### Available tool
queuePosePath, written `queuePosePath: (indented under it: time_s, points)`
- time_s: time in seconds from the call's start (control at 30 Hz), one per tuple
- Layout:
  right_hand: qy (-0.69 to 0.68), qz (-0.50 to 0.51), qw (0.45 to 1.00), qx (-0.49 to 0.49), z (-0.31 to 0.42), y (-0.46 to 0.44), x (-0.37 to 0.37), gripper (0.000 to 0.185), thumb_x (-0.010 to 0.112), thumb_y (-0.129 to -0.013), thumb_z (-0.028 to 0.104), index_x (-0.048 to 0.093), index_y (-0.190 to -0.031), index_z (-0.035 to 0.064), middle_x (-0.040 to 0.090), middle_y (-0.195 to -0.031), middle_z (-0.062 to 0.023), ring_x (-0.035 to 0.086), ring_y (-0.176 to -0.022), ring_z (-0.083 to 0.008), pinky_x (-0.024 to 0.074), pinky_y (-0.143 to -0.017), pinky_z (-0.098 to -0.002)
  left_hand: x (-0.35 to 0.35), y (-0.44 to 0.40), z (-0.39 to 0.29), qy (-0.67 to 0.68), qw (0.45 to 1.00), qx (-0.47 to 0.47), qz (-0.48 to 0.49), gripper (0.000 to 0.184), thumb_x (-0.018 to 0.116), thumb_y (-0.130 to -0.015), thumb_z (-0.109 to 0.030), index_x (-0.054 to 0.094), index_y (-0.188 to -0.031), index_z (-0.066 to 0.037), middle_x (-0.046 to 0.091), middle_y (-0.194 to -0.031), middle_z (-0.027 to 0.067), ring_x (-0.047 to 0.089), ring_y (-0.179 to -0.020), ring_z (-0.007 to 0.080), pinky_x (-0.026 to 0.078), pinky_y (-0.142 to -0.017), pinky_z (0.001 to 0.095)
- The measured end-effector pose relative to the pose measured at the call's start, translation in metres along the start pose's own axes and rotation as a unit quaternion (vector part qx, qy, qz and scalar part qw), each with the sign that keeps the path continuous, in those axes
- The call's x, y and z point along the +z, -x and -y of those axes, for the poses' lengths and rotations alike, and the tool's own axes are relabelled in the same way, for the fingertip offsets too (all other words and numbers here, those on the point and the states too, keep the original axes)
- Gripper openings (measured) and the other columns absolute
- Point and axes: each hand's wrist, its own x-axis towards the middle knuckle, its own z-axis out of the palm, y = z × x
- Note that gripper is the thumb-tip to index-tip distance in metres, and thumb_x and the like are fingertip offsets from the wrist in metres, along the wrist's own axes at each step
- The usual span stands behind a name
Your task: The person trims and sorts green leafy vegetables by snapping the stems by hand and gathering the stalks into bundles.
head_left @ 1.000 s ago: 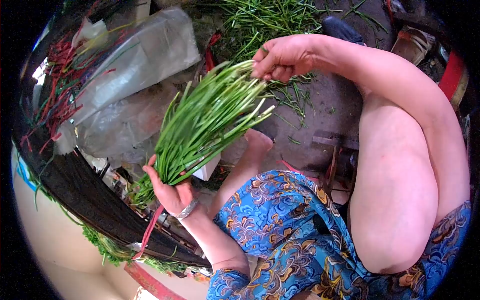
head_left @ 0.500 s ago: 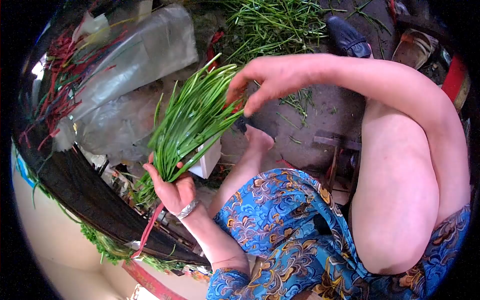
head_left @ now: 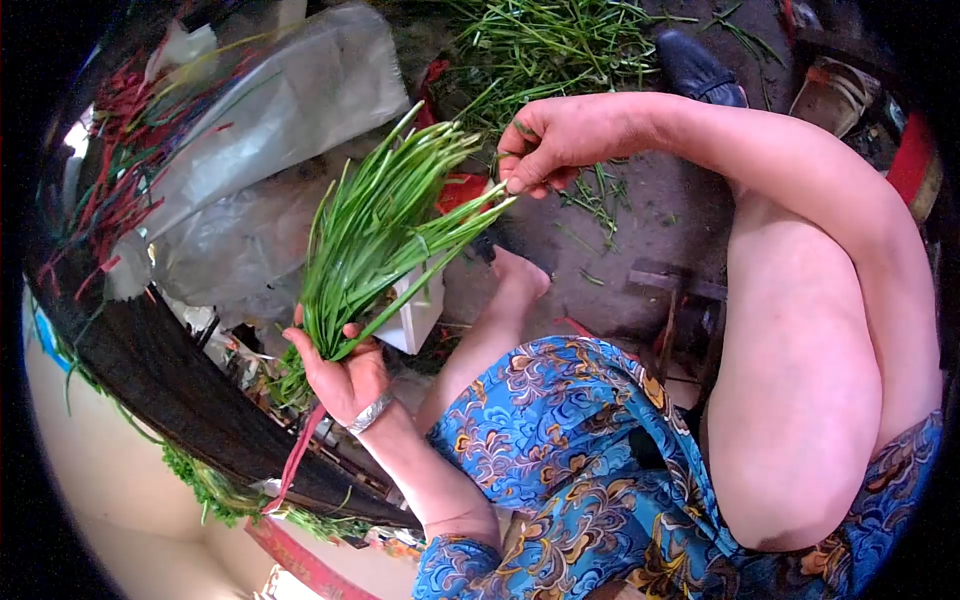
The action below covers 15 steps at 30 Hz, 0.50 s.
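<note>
A bunch of long green stalks (head_left: 365, 235) fans upward from my left hand (head_left: 345, 378), whose fingers wrap round its lower part; a silver bracelet (head_left: 372, 413) circles that wrist. My right hand (head_left: 538, 150) is closed in a pinch at the pale tips of a few stalks on the bunch's right side. These stalks stand apart from the rest. Leafy ends of the bunch hang down behind my left hand.
A heap of green stalks (head_left: 550, 50) lies on the floor at the top. Clear plastic bags (head_left: 280, 120) and red and green ties (head_left: 130, 150) are at the left. A dark shoe (head_left: 693, 68), a small wooden stool (head_left: 680, 280) and a white box (head_left: 415, 318) are nearby.
My right hand went from the tips to an open, spread pose beside the bunch, and now pinches a few stalks. The upper stalks have spread into two groups. My left hand has hardly moved.
</note>
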Motion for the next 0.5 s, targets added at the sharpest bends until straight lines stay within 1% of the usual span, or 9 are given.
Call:
queuePosePath:
  time_s: [0.07,0.13,0.17,0.27,0.3,0.33,0.4,0.43,0.5]
  points:
    - [-0.018,-0.014,1.000,0.012,-0.001,0.002,-0.005,0.016,0.063,-0.087,0.022,0.061,-0.079,0.0077,0.057,-0.065,0.0043,0.047,-0.055,-0.0028,0.0372,-0.050,-0.0192,0.001,0.000,0.002,0.008,1.000,0.005,-0.003,0.041,0.049,-0.094,-0.038,0.052,-0.119,-0.006,0.063,-0.106,0.0090,0.061,-0.083,0.0194,0.052,-0.058,0.0267]
    - [0.040,-0.101,0.994,0.029,-0.005,0.005,-0.014,0.016,0.064,-0.087,0.021,0.061,-0.079,0.0072,0.057,-0.065,0.0032,0.047,-0.054,-0.0034,0.0368,-0.049,-0.0197,-0.007,-0.003,-0.001,0.014,1.000,0.003,-0.002,0.041,0.049,-0.094,-0.037,0.052,-0.120,-0.006,0.062,-0.108,0.0092,0.061,-0.085,0.0199,0.053,-0.060,0.0274]
    - [0.035,-0.122,0.991,0.043,-0.008,0.007,-0.018,0.015,0.063,-0.087,0.019,0.060,-0.079,0.0069,0.057,-0.065,0.0026,0.047,-0.054,-0.0038,0.0365,-0.048,-0.0201,-0.009,-0.005,-0.002,0.021,1.000,0.003,0.000,0.040,0.049,-0.094,-0.037,0.052,-0.120,-0.006,0.062,-0.109,0.0095,0.061,-0.087,0.0205,0.054,-0.061,0.0282]
    - [0.072,-0.128,0.989,0.007,-0.009,0.005,-0.019,0.014,0.062,-0.087,0.019,0.059,-0.079,0.0075,0.055,-0.064,0.0038,0.045,-0.053,-0.0030,0.0350,-0.047,-0.0194,-0.008,-0.003,-0.002,0.015,1.000,0.010,0.004,0.040,0.049,-0.094,-0.036,0.052,-0.120,-0.006,0.061,-0.111,0.0099,0.061,-0.089,0.0214,0.055,-0.064,0.0291]
    - [0.074,-0.119,0.990,-0.013,-0.006,0.003,-0.018,0.008,0.061,-0.086,0.012,0.059,-0.082,0.0053,0.056,-0.069,0.0029,0.048,-0.060,-0.0042,0.0400,-0.054,-0.0201,-0.005,-0.002,-0.001,0.015,1.000,0.008,0.007,0.040,0.049,-0.094,-0.036,0.052,-0.120,-0.005,0.061,-0.111,0.0099,0.061,-0.089,0.0213,0.056,-0.065,0.0294]
    - [0.074,-0.119,0.990,-0.013,-0.005,-0.001,-0.016,0.008,0.061,-0.086,0.012,0.059,-0.082,0.0053,0.056,-0.069,0.0029,0.048,-0.060,-0.0042,0.0400,-0.054,-0.0201,-0.005,-0.002,-0.001,0.015,1.000,0.007,0.007,0.040,0.049,-0.094,-0.036,0.052,-0.120,-0.005,0.061,-0.111,0.0099,0.061,-0.089,0.0213,0.056,-0.065,0.0294]
    - [0.108,-0.139,0.964,-0.198,0.000,-0.008,-0.004,0.005,0.060,-0.083,0.005,0.060,-0.087,0.0017,0.057,-0.076,0.0019,0.052,-0.071,-0.0069,0.0445,-0.067,-0.0228,-0.004,-0.002,-0.002,0.033,0.999,-0.008,0.010,0.040,0.049,-0.094,-0.036,0.052,-0.120,-0.005,0.061,-0.110,0.0098,0.062,-0.089,0.0209,0.056,-0.065,0.0305]
    - [0.120,-0.118,0.970,-0.176,0.008,-0.005,-0.001,0.012,0.058,-0.080,0.000,0.060,-0.092,-0.0009,0.059,-0.082,-0.0004,0.053,-0.080,-0.0090,0.0450,-0.077,-0.0259,-0.003,-0.001,-0.001,0.033,0.999,-0.008,0.010,0.040,0.049,-0.094,-0.036,0.052,-0.120,-0.005,0.061,-0.110,0.0098,0.062,-0.089,0.0209,0.056,-0.065,0.0305]
    - [0.221,-0.144,0.943,-0.203,0.019,-0.004,0.011,0.014,0.061,-0.081,0.009,0.061,-0.092,-0.0009,0.060,-0.083,-0.0066,0.056,-0.079,-0.0135,0.0468,-0.074,-0.0283,-0.002,0.000,0.001,0.021,1.000,0.000,0.007,0.039,0.049,-0.094,-0.037,0.053,-0.118,-0.006,0.062,-0.109,0.0096,0.062,-0.089,0.0207,0.056,-0.065,0.0308]
